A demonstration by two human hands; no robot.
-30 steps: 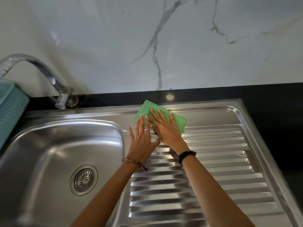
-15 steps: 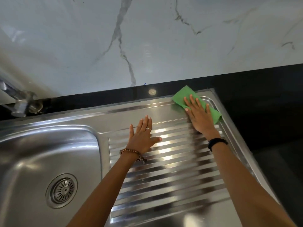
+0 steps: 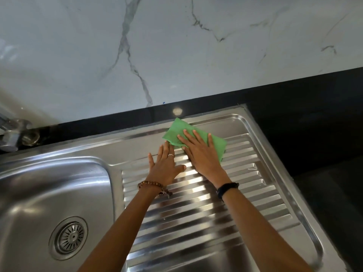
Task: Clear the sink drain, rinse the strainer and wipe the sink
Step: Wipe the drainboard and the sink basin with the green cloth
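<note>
Tap base (image 3: 11, 136) at far left edge, only partly in frame; no water running that I can see

Basin (image 3: 29, 193) of the sink looks bare and shiny, no debris visible. Strainer (image 3: 68, 238) sits seated in the drain, slots look clean. I judge the drain clearing and strainer rinse done

Ribbed drainboard (image 3: 216, 222) to the right of the basin: wiping is the step in hand

My left hand (image 3: 165, 169) lies flat on the ribs, fingers spread, holding nothing, just bracing

My right hand (image 3: 202, 154) just beside it, palm down, fingers spread and pressed onto the green cloth (image 3: 176, 132). Cloth lies flat at the back edge of the drainboard, near the black counter (image 3: 294, 107)

Left to do, by my guess: nearer ribs, right rim, maybe the basin itself. Cannot tell which parts are already wiped
</note>
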